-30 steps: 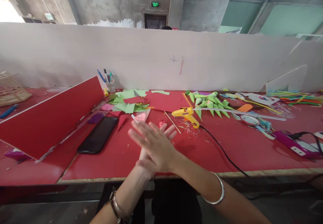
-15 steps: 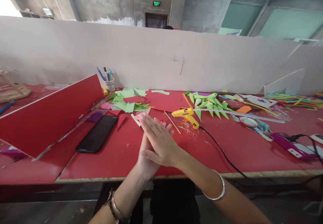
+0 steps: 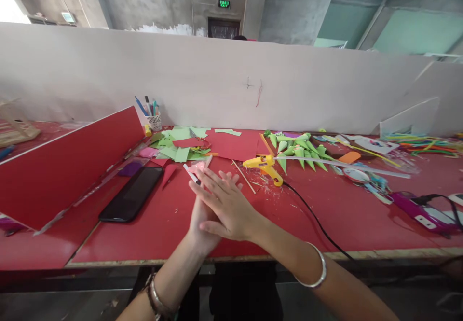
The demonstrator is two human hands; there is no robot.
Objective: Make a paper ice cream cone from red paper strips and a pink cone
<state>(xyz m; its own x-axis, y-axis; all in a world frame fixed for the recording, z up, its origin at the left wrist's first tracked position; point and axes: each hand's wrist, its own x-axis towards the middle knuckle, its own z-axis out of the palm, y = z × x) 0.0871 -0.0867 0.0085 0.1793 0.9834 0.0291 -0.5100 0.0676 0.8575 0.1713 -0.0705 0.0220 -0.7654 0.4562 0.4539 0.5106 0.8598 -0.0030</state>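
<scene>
Palm against palm, my two hands meet above the red table (image 3: 173, 234). My right hand (image 3: 229, 210) lies across the top, its fingers stretched and slightly spread. Beneath it is my left hand (image 3: 201, 219), palm up, its fingertips showing past the right fingers. Whatever may be between the palms is hidden. Just beyond the fingertips lie a pink lump (image 3: 197, 167) and a white marker (image 3: 190, 173) with a dark end. A yellow hot glue gun (image 3: 265, 163) rests to the right of the hands.
A black phone (image 3: 132, 194) and a standing red board (image 3: 83, 166) are at left. Green paper scraps (image 3: 181, 153) and a pen cup (image 3: 155, 122) lie behind. Green paper cones (image 3: 302, 151) and a purple power strip (image 3: 421, 211) are at right. A white partition (image 3: 202, 79) closes the back.
My right hand has shifted slightly over the left palm, with its fingers spread more. Both hands are still together. The view has turned a little, so the table things sit slightly differently.
</scene>
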